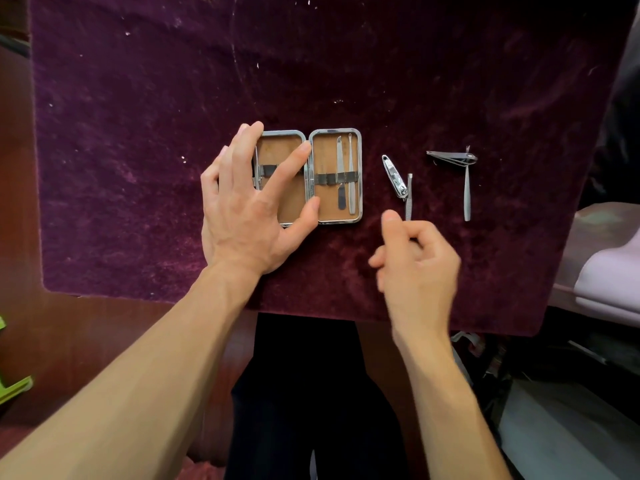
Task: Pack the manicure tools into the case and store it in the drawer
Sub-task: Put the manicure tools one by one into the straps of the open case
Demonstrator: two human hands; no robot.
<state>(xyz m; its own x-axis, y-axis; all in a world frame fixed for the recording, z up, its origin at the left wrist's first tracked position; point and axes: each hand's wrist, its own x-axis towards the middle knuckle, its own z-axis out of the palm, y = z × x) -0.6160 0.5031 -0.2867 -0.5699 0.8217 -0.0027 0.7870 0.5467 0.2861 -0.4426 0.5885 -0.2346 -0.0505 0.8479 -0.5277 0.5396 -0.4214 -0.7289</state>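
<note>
The metal-framed manicure case (pixel 356 174) lies open on the purple velvet cloth, tan lining up. Two slim tools (pixel 341 161) sit under the elastic band of its right half. My left hand (pixel 249 202) rests spread over the left half, fingers apart. To the right of the case lies a small nail clipper (pixel 394 176) with a thin file (pixel 409 197) beside it. My right hand (pixel 415 261) is loosely curled just below that file, thumb tip close to its lower end; it is slightly blurred. Further right lie a larger dark clipper (pixel 452 157) and a straight tool (pixel 467 195).
The velvet cloth (pixel 138 150) covers a brown wooden table. A pale lilac object (pixel 609 282) sits at the right edge. Something green (pixel 10 389) shows at the lower left. My dark-clothed legs are below the table's front edge.
</note>
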